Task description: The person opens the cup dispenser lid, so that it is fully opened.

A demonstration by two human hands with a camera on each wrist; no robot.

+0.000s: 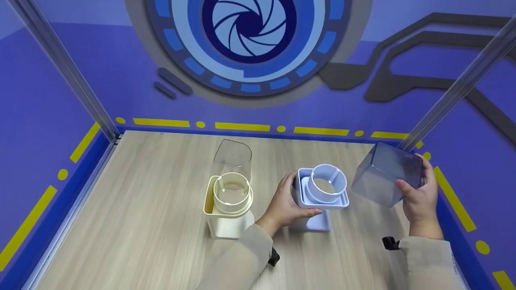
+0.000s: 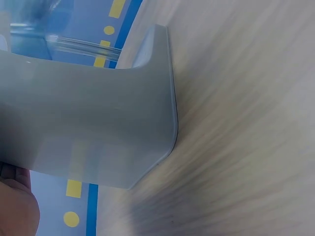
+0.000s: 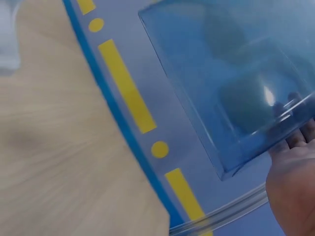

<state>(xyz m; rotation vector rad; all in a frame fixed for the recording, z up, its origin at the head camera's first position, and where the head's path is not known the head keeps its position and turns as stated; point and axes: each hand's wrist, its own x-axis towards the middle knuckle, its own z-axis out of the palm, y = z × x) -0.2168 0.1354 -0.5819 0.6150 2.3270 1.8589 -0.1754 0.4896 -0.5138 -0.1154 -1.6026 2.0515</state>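
My left hand (image 1: 284, 205) grips the side of a light-blue plastic dispenser body (image 1: 322, 199), which has a square tray-like top and a round open collar. In the left wrist view the wall of this body (image 2: 98, 113) fills the left side, close above the wooden surface, with part of the hand (image 2: 19, 209) at the lower corner. To the right, my right hand (image 1: 421, 201) holds a smoky see-through box (image 1: 389, 173), tilted and apart from the blue body. The right wrist view shows fingers (image 3: 298, 140) on the edge of that see-through box (image 3: 197, 73).
A cream dispenser body (image 1: 229, 225) of like shape stands left of my left hand on the wooden table (image 1: 141, 209). Right behind it is a clear container (image 1: 233, 155). Purple-blue panels (image 1: 302, 112) enclose the back and sides, with a metal post (image 1: 455, 92) near the right corner.
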